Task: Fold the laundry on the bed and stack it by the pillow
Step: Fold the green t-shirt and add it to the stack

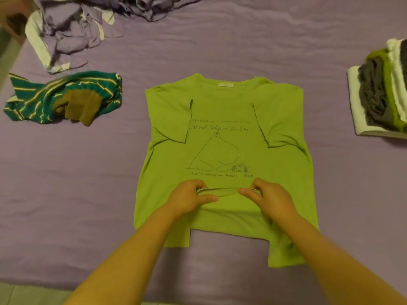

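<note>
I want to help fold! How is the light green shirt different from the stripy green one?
The light green shirt lies spread flat with sleeves folded in; the stripy green one lies crumpled. The light green shirt is plain with a drawing; the stripy one has yellow lines. The left hand and right hand pinch only the light green shirt. Both lie on the bed.

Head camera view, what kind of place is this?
Most likely a bedroom: a purple bed sheet fills the view, with a green T-shirt spread on it, a folded stack at one side and unfolded clothes heaped farther off.

Purple-sheeted bed (286, 51); perhaps pale floor (33, 293) below.
</note>
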### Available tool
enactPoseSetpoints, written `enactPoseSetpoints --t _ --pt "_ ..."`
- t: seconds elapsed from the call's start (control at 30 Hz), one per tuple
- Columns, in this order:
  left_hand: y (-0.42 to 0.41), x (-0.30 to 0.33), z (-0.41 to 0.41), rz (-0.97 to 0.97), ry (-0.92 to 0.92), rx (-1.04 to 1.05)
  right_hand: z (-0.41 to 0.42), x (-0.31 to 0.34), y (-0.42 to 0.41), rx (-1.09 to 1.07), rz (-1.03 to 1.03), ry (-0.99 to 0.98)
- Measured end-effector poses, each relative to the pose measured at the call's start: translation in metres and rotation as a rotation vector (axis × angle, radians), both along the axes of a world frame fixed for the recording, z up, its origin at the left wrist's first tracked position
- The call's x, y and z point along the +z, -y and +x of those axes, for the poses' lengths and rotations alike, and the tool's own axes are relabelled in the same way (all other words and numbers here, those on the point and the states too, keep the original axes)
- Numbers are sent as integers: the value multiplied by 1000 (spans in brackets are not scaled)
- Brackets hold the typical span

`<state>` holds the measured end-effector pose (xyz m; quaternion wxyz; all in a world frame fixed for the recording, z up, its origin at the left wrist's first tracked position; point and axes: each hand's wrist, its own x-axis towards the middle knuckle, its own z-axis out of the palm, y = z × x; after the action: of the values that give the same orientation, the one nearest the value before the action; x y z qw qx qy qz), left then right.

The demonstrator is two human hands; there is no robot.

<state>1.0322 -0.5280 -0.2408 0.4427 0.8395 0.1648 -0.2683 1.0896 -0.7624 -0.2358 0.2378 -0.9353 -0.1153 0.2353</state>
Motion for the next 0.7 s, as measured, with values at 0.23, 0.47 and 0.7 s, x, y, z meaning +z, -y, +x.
enactPoseSetpoints --t 0.23,0.47,0.7 --pt "-38 9 91 116 85 80 104 -3 -4 178 6 -26" --pt "-60 9 162 27 193 341 177 -8 -26 -261 353 -71" --pt "-83 9 221 155 289 265 227 -4 -41 -272 323 41"
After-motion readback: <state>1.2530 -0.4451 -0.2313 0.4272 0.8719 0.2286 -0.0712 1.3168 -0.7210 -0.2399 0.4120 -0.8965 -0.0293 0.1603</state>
